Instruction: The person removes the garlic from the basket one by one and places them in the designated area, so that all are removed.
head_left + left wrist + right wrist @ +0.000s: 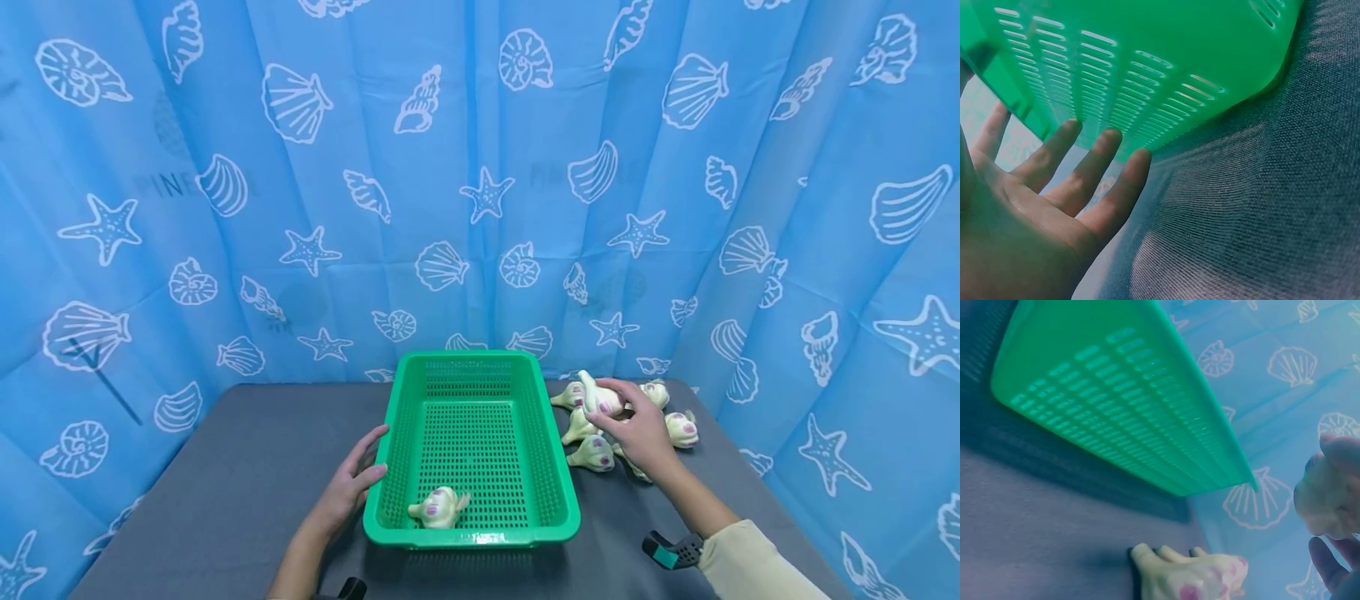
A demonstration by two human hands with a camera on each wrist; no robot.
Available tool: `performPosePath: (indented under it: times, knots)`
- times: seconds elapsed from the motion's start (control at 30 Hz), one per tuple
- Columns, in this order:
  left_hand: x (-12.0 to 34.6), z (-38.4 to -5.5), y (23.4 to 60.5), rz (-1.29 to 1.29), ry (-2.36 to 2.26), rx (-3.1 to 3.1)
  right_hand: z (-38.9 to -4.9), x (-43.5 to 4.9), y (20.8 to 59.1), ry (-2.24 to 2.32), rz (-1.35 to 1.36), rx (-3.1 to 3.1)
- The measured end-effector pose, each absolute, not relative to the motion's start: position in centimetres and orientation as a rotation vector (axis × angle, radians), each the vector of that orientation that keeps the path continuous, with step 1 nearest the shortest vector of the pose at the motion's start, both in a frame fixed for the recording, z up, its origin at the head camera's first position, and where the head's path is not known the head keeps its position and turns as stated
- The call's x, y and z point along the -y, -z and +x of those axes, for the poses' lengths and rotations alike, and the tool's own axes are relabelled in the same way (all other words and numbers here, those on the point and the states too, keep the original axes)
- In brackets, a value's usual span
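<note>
A green slotted plastic basket stands on the grey table, with one garlic bulb inside at its near left. My left hand is at the basket's left side, fingers spread and fairly straight along the wall; in the left wrist view the fingertips lie right at the slots. In my right hand a white and purple garlic bulb is pinched between thumb and fingers, raised above a group of bulbs. The right wrist view shows that held bulb at its right edge.
Several garlic bulbs lie right of the basket, some partly behind my right hand. One bulb is farther right. A blue shell-print curtain hangs along the back and sides of the grey table.
</note>
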State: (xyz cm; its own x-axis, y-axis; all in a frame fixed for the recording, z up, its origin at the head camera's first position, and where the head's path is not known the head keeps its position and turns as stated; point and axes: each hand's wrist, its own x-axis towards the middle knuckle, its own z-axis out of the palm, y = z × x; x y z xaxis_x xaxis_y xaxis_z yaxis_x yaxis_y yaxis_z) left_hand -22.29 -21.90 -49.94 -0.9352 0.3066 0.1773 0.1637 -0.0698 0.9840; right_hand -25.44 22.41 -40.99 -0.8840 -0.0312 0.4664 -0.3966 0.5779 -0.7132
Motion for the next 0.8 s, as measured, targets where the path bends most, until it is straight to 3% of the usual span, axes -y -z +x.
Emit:
performPosePath:
  times: [0.8]
  knots:
    - [21.8, -22.3, 50.0, 0.504, -2.166, -2.071, -22.8, -25.3, 43.5, -1.247, 0.054, 2.268]
